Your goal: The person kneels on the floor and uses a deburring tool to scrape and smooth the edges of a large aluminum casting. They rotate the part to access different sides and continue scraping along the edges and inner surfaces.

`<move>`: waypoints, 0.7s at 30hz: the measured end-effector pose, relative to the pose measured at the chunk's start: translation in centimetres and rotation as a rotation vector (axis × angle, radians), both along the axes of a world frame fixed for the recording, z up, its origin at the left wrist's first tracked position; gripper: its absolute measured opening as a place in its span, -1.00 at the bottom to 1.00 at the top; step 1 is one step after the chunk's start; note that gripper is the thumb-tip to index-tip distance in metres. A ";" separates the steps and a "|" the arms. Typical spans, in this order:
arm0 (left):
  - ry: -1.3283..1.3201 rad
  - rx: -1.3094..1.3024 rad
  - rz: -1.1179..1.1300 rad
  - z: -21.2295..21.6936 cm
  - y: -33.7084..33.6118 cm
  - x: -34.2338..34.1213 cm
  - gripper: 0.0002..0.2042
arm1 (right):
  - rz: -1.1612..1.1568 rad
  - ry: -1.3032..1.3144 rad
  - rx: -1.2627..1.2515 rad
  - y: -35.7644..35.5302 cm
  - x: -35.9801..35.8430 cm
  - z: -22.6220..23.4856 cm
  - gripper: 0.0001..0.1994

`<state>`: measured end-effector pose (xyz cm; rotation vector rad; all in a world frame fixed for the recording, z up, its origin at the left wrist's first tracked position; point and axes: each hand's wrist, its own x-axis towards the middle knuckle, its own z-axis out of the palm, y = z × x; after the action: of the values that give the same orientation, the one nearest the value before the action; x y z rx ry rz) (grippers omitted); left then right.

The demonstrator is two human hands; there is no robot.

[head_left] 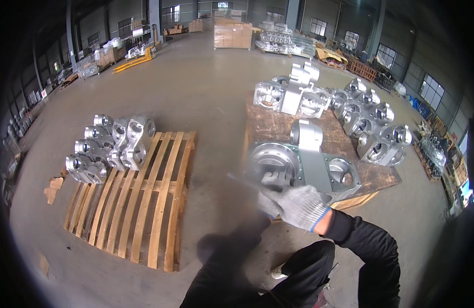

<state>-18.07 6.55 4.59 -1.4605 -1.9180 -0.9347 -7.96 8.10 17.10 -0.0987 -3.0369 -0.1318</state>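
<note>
1. Head view: the right hand [302,205], in a grey knitted glove, is at the near edge of a large silver casting [314,167]. Its fingers are bent, but I cannot tell whether they clamp anything.
2. A thin dark strip [244,180] runs left from those fingers, too blurred to identify.
3. The left hand [269,205] is mostly hidden behind the right one; its grip cannot be made out, and its dark sleeve [237,233] is smeared.
4. The large casting lies just beyond the hands on a brown wooden platform [268,123]; the gloves cover part of its near rim.
5. Farther beyond and to the right of the grip, more castings [362,115] overlap one another.
6. Well left of the grip, a slatted pallet [166,205] bears clustered smaller-looking castings [125,141], partly hiding each other.
</note>
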 end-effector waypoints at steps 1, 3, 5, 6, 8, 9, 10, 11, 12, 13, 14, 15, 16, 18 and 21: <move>0.004 -0.005 0.000 0.0 -0.2 -0.1 -0.79 | 0.019 0.065 -0.013 -0.1 0.4 -0.4 -0.47; 0.020 -0.018 -0.002 0.3 -0.5 -0.2 -0.79 | -0.028 0.092 -0.029 -0.4 0.4 -0.9 -0.46; 0.036 -0.036 -0.009 0.6 -0.7 -0.3 -0.79 | -0.083 0.062 0.116 -0.7 -1.2 -1.7 -0.60; 0.042 -0.053 -0.014 0.7 -1.0 -0.5 -0.78 | -0.031 0.227 0.235 -0.7 -1.9 -2.1 -0.67; 0.059 -0.074 -0.019 1.1 -1.3 -0.5 -0.78 | 0.138 0.388 0.183 0.3 -2.1 -2.6 -0.71; 0.066 -0.084 -0.027 1.4 -1.7 -0.4 -0.78 | 0.108 0.339 0.019 0.9 -1.4 -2.9 -0.70; 0.079 -0.088 -0.030 1.8 -1.9 -0.5 -0.78 | 0.081 0.290 -0.135 1.5 -0.7 -3.1 -0.69; 0.098 -0.093 -0.028 2.2 -2.2 -0.6 -0.78 | -0.026 0.344 -0.167 1.9 1.3 -3.4 -0.65; 0.136 -0.090 -0.024 2.7 -2.6 -0.9 -0.78 | -0.087 0.407 -0.320 2.4 3.1 -3.6 -0.65; 0.190 -0.083 -0.008 3.3 -3.1 -1.2 -0.78 | -0.088 0.597 -0.436 2.5 5.4 -4.0 -0.66; 0.244 -0.078 0.007 4.0 -3.8 -1.9 -0.78 | -0.178 0.657 -0.512 2.6 7.6 -4.5 -0.67; 0.238 -0.105 0.038 4.7 -4.4 -2.7 -0.78 | -0.284 0.749 -0.571 1.9 9.7 -5.4 -0.71; 0.181 -0.172 0.063 5.4 -5.2 -3.7 -0.78 | -0.312 0.799 -0.696 1.3 11.8 -6.4 -0.75; 0.114 -0.318 0.045 6.5 -6.1 -5.8 -0.79 | -0.464 0.758 -0.983 -0.9 15.7 -9.4 -0.77; 0.115 -0.485 -0.047 7.2 -5.9 -8.2 -0.79 | -0.673 0.499 -1.319 -4.9 19.0 -16.9 -0.81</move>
<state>-26.24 0.65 11.83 -1.7874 -2.1228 -0.4022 11.06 3.18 0.23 -1.0061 -1.9629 1.5264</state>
